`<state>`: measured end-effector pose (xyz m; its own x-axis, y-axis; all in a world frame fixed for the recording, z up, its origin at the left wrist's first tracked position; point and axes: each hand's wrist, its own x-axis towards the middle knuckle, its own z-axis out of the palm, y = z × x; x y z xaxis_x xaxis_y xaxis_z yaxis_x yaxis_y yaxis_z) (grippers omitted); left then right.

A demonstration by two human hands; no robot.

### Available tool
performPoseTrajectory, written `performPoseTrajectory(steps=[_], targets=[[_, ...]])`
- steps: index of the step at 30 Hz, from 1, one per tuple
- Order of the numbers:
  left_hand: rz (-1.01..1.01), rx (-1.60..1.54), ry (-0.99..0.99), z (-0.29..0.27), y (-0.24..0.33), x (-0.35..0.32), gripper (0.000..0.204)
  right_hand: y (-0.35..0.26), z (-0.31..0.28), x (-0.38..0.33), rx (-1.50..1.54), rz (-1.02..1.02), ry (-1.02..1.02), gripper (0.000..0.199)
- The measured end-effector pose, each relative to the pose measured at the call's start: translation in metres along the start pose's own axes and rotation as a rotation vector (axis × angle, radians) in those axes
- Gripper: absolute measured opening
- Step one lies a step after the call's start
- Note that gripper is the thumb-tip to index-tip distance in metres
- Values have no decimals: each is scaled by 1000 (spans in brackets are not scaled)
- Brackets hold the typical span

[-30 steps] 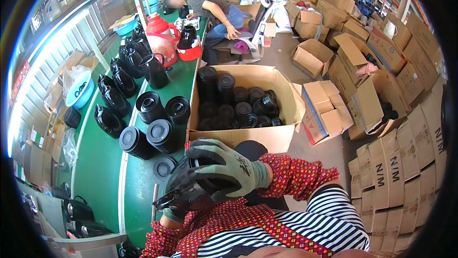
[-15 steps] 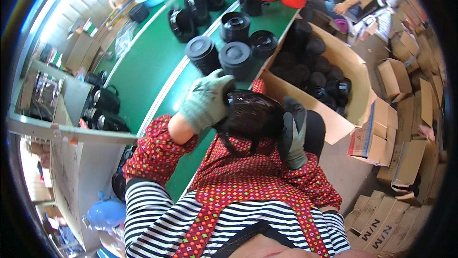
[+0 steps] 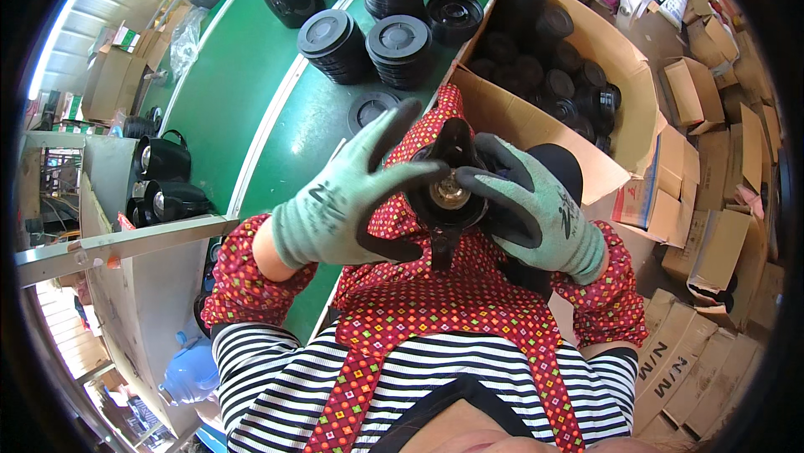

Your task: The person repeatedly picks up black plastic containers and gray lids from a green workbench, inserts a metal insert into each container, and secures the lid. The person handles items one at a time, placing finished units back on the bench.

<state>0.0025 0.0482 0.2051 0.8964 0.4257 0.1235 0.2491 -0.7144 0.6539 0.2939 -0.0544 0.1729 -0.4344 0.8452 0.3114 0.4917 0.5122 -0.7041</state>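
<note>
Both gloved hands are raised close under the head camera, holding one black plastic part (image 3: 448,193) between them, above the red patterned apron (image 3: 435,302). The left hand (image 3: 335,202) lies along the part's left side with its fingers (image 3: 387,128) long and slightly fanned, the upper ones reaching up past the part and one lower finger curling across to its rim; the thumb is tucked underneath against the dark body. The right hand (image 3: 536,206) wraps the part from the right, fingers bent and closed over its top and side, one fingertip nearly meeting the left hand's at the middle. Between the two hands a small shiny metal centre shows in the part's round opening, and a narrow black spout or tab sticks up above it. Behind the hands, an open cardboard box (image 3: 624,76) holds many dark round pieces, and stacks of black lids (image 3: 400,47) stand on the green table (image 3: 243,84) just to its left. More folded cartons (image 3: 712,235) lie at the right.
</note>
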Motion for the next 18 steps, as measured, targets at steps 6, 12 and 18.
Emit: performPoseTrajectory(steps=[6,12,18], targets=[[90,205,-72,18,-1,13,74,-18,-6,-5,-74,70,-138,80],[233,157,-173,24,1,40,57,-30,13,-14,-347,146,-103,61],[303,45,-21,34,-3,42,54,-17,22,-14,-308,86,-34,54]])
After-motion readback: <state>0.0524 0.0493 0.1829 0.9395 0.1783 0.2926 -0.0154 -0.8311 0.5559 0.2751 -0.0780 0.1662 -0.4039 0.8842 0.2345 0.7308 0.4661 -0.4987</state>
